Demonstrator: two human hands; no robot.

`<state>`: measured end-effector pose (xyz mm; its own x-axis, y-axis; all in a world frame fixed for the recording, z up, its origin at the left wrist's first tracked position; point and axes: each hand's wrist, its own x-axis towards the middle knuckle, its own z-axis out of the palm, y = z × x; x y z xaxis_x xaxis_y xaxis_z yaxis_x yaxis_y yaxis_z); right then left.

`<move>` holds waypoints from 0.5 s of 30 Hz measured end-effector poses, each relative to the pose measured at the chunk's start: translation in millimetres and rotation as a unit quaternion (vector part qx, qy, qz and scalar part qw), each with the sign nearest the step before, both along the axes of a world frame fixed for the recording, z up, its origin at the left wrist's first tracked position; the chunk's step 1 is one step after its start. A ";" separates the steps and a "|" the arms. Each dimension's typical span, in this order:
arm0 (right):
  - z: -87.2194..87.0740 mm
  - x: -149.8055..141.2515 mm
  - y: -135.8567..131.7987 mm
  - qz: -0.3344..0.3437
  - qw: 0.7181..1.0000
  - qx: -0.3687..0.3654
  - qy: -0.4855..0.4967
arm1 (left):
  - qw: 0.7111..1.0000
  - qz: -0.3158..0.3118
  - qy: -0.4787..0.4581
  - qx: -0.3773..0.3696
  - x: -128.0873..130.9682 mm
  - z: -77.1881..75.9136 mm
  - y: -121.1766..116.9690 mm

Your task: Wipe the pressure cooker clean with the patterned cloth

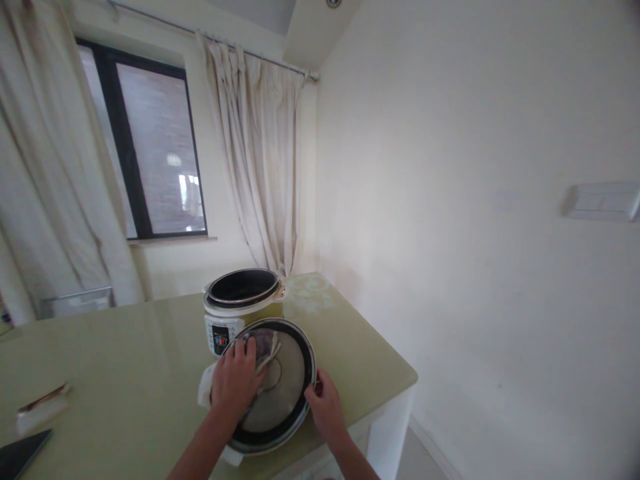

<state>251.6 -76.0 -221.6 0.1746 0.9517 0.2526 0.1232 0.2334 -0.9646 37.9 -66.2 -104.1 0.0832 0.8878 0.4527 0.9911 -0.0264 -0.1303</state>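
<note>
A round pressure cooker lid (285,393) is tilted up at the table's near edge, its metal inner side and black sealing ring facing me. My left hand (237,377) presses a greyish cloth (267,343) against the upper left of the lid's inner face, fingers closed over the cloth. On the right, my right hand (325,403) grips the lid's rim between thumb and fingers. Just behind the lid stands the white electric pressure cooker (220,333), uncovered, with a dark inner pot (243,287) and a front control panel partly hidden by the lid.
The pale green table (140,373) ends at a corner to the right, near the white wall (465,267). At the left lie a dark flat object (23,457) and a small whitish packet-like thing (43,408). Curtains (260,160) and a window are behind.
</note>
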 end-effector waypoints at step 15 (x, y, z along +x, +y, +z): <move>-30.3 -16.0 -2.2 -0.031 0.996 -0.037 0.074 | 0.962 -0.174 -0.086 -0.193 28.7 -33.1 -31.5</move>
<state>235.6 -78.2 -251.9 0.2633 0.9532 0.1486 -0.0105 0.1568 -0.9876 66.6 -97.7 -137.3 0.3591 0.9244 0.1283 0.9194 -0.3740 0.1214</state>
